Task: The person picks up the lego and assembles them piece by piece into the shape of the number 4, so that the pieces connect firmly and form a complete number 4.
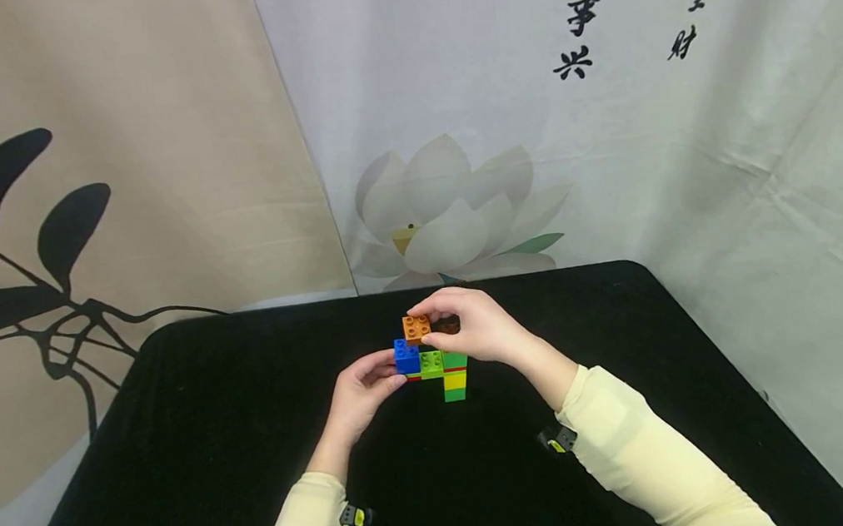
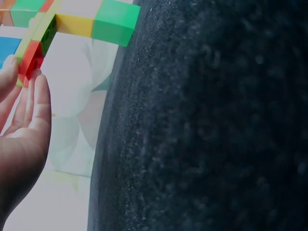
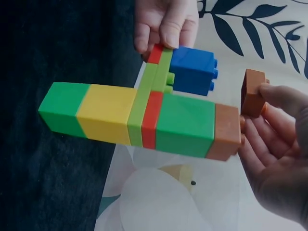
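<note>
My right hand (image 1: 481, 324) pinches an orange-brown brick (image 1: 416, 328) between thumb and fingers. In the right wrist view, a gap separates this brick (image 3: 253, 94) from the studs of the blue brick (image 3: 192, 70). My left hand (image 1: 361, 393) grips the left arm of a built brick structure, its thumb by the blue brick and the red brick (image 2: 30, 60). A column of the structure stacks a green brick (image 3: 63, 107), a yellow brick (image 3: 103, 113), lime and red layers, another green brick (image 3: 185, 122) and a brown brick (image 3: 224, 131) on top.
A black cloth-covered table (image 1: 440, 478) lies under both hands. Behind it hangs a pale backdrop (image 1: 451, 85) printed with a lotus, dark leaves and characters. Each sleeve has a small dark device (image 1: 557, 439) at the wrist.
</note>
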The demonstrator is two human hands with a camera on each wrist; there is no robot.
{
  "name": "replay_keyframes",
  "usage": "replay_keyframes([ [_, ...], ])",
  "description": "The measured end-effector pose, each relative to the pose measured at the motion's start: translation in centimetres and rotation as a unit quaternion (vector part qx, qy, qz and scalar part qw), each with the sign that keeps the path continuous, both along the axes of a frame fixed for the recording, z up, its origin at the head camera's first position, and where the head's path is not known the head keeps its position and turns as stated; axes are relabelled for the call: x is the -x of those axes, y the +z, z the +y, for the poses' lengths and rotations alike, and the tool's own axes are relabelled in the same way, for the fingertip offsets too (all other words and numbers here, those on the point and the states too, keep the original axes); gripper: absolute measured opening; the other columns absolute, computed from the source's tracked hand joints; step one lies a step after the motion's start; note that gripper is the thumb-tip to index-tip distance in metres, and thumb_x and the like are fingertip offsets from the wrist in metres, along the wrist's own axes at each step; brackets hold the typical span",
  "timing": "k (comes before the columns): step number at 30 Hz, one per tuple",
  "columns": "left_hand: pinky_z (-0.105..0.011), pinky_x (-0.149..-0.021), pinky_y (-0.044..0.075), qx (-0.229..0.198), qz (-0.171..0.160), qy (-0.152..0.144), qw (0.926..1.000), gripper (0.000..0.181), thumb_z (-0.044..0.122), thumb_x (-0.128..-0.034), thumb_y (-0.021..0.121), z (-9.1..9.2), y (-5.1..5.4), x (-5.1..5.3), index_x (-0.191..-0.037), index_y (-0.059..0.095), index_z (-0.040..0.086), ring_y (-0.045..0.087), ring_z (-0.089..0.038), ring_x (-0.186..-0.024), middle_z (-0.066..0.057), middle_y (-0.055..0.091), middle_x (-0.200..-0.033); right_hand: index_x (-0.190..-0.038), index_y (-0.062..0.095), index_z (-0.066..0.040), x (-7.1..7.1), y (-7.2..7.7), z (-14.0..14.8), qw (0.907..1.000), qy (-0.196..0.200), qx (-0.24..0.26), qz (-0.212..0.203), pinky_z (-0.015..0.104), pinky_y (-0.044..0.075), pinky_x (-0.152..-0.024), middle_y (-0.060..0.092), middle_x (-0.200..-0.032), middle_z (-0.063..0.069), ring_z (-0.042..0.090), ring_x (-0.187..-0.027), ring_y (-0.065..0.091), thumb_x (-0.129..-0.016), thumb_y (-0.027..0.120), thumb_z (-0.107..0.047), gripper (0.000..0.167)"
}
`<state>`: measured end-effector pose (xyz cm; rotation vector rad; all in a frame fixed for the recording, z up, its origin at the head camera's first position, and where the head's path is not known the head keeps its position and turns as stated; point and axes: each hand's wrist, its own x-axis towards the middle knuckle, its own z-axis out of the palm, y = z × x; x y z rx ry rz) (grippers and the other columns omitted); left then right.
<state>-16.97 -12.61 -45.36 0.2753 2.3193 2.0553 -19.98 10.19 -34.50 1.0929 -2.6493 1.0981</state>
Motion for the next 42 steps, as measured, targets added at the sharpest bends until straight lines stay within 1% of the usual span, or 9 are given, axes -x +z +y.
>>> replay_keyframes([
  [3, -0.029, -0.090, 0.054, -0.002, 0.008, 0.002, 1.0000, 0.031, 0.010, -0.0937, 0.069, -0.1, -1.3, 0.6, -0.124, 0.065, 0.003, 0.065, -0.025, -0.104, -0.013, 0.067, -0.116, -0.120, 0.070, -0.010, 0.1, -0.1, -0.6, 0.9997, 0.003, -0.023, 0.007, 0.027, 0.056, -0.075, 0.067, -0.110, 0.002, 0.018, -0.095, 0.063, -0.089, 0.076, -0.016, 0.032],
  [7, -0.029, -0.090, 0.054, -0.002, 0.015, 0.004, 0.9999, 0.032, 0.011, -0.0934, 0.070, -0.1, -1.4, 0.6, -0.124, 0.065, 0.004, 0.064, -0.025, -0.103, -0.013, 0.066, -0.115, -0.119, 0.070, -0.010, 0.2, -0.2, -1.3, 0.9984, 0.002, -0.054, 0.016, 0.028, 0.055, -0.075, 0.069, -0.110, 0.003, 0.019, -0.095, 0.063, -0.089, 0.076, -0.019, 0.032],
  [11, -0.028, -0.090, 0.053, -0.002, 0.015, 0.003, 0.9999, 0.032, 0.011, -0.0933, 0.070, -0.1, -1.4, 0.6, -0.124, 0.065, 0.005, 0.065, -0.025, -0.103, -0.013, 0.067, -0.114, -0.119, 0.071, -0.010, 0.3, -0.2, -1.8, 0.9964, -0.007, -0.082, 0.019, 0.030, 0.053, -0.084, 0.070, -0.112, 0.003, 0.019, -0.098, 0.063, -0.088, 0.077, -0.022, 0.033],
  [16, -0.028, -0.090, 0.054, -0.002, 0.013, 0.004, 0.9999, 0.032, 0.010, -0.0924, 0.071, -0.1, -1.4, 0.6, -0.123, 0.066, 0.004, 0.065, -0.027, -0.103, -0.013, 0.067, -0.113, -0.119, 0.072, -0.012, 0.4, -0.3, -2.0, 0.9937, -0.016, -0.110, 0.017, 0.035, 0.049, -0.095, 0.071, -0.115, 0.001, 0.019, -0.106, 0.062, -0.088, 0.077, -0.025, 0.034],
  [24, -0.027, -0.091, 0.053, 0.008, 0.015, 0.007, 0.9998, 0.032, 0.010, -0.0926, 0.070, 0.0, -1.4, 0.6, -0.124, 0.066, 0.006, 0.063, -0.026, -0.105, -0.012, 0.066, -0.116, -0.119, 0.072, -0.014, 0.5, -0.5, -1.9, 0.9922, -0.010, -0.122, 0.021, 0.038, 0.046, -0.100, 0.071, -0.116, 0.000, 0.019, -0.110, 0.060, -0.088, 0.077, -0.026, 0.033],
  [29, -0.029, -0.091, 0.053, 0.007, 0.016, 0.012, 0.9998, 0.033, 0.005, -0.0925, 0.069, 0.0, -1.4, 0.7, -0.125, 0.065, 0.003, 0.063, -0.029, -0.106, -0.014, 0.065, -0.116, -0.119, 0.073, -0.015, 0.5, -0.6, -1.9, 0.9915, -0.010, -0.125, 0.033, 0.038, 0.045, -0.101, 0.071, -0.116, -0.001, 0.019, -0.110, 0.059, -0.088, 0.077, -0.028, 0.033],
  [32, -0.028, -0.091, 0.053, 0.009, 0.020, 0.015, 0.9997, 0.033, 0.006, -0.0926, 0.069, 0.1, -1.5, 0.8, -0.125, 0.065, 0.003, 0.063, -0.030, -0.106, -0.014, 0.065, -0.117, -0.118, 0.073, -0.016, 0.5, -0.6, -1.9, 0.9913, -0.011, -0.127, 0.036, 0.038, 0.044, -0.101, 0.071, -0.115, -0.002, 0.019, -0.111, 0.059, -0.088, 0.077, -0.028, 0.033],
  [37, -0.026, -0.090, 0.053, 0.019, 0.029, 0.021, 0.9992, 0.030, 0.009, -0.0921, 0.071, 0.1, -1.4, 0.6, -0.122, 0.067, 0.007, 0.064, -0.024, -0.104, -0.010, 0.066, -0.115, -0.117, 0.073, -0.017, 0.4, -0.6, -1.9, 0.9907, -0.014, -0.130, 0.037, 0.037, 0.044, -0.101, 0.071, -0.114, -0.003, 0.018, -0.110, 0.058, -0.088, 0.077, -0.028, 0.031],
  [42, -0.027, -0.089, 0.054, 0.021, 0.047, 0.025, 0.9984, 0.029, 0.008, -0.0910, 0.072, 0.3, -1.4, 0.6, -0.120, 0.069, 0.007, 0.065, -0.025, -0.101, -0.010, 0.067, -0.112, -0.116, 0.074, -0.016, 0.3, -0.6, -1.9, 0.9894, -0.013, -0.135, 0.052, 0.035, 0.046, -0.099, 0.072, -0.113, -0.003, 0.018, -0.109, 0.058, -0.088, 0.077, -0.028, 0.031],
])
